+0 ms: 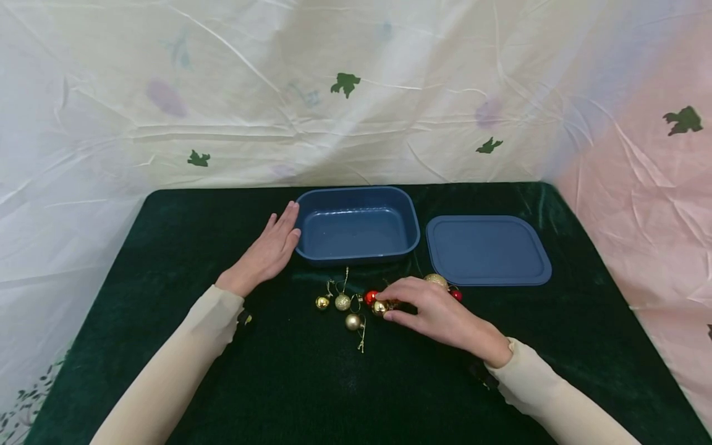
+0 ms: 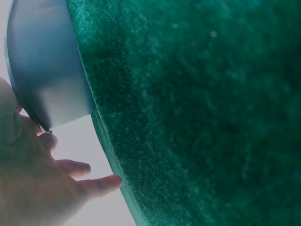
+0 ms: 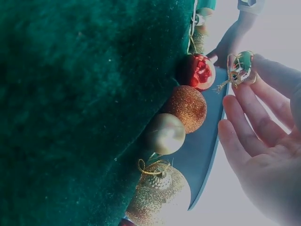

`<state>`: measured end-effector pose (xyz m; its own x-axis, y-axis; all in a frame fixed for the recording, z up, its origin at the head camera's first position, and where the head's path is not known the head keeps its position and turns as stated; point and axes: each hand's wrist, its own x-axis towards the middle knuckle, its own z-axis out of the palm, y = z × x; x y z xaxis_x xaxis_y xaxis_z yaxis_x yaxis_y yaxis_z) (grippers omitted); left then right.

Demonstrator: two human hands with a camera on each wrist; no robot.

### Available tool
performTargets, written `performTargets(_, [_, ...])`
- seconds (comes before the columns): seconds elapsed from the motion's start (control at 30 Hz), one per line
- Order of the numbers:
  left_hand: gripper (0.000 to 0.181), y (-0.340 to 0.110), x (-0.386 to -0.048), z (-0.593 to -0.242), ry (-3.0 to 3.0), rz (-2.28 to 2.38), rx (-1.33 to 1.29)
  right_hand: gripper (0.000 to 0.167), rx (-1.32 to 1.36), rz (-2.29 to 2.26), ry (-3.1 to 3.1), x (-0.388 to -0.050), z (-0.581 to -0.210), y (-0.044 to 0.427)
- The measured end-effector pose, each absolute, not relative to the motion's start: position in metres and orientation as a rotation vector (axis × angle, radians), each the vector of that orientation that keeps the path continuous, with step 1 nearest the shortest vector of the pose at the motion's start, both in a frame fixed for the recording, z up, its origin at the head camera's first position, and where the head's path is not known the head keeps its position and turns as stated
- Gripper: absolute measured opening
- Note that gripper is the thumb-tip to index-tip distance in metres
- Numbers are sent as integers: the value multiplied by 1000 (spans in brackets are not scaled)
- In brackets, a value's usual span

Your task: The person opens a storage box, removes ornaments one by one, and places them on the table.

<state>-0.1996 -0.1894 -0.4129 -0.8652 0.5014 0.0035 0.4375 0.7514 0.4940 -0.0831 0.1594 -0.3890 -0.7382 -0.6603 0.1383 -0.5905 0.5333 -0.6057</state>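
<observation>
My left hand (image 1: 268,248) rests its straight fingers against the left side of a blue rectangular container (image 1: 356,235). The left wrist view shows this hand (image 2: 42,174) beside the container's wall (image 2: 51,66). With thumb and fingertips my right hand (image 1: 439,311) pinches a small shiny gold bauble (image 3: 241,67) with a gold string loop. Around it lie a red bauble (image 3: 201,72), an orange glitter bauble (image 3: 188,108), a matte gold bauble (image 3: 167,133) and a larger gold glitter bauble (image 3: 160,195). The right hand partly hides this group in the head view.
A blue lid (image 1: 489,250) lies flat right of the container. Several small gold baubles, among them a glitter one (image 1: 342,302), lie in front of the container on the dark green velvet cloth (image 1: 334,395). A pale fabric backdrop (image 1: 250,80) hangs behind the table.
</observation>
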Motion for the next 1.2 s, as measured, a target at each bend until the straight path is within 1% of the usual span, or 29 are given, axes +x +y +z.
performTargets(0.27, [61, -188, -198, -411, 2825, 763, 766, 31, -1163, -933, 2657, -83, -394, 156])
performTargets(0.7, [61, -189, -199, -413, 2824, 750, 752, 36, -1309, -879, 2657, -83, -403, 152])
performTargets(1.2, [61, -189, -199, -413, 2824, 757, 757, 35, -1486, -653, 2745, -85, -407, 148])
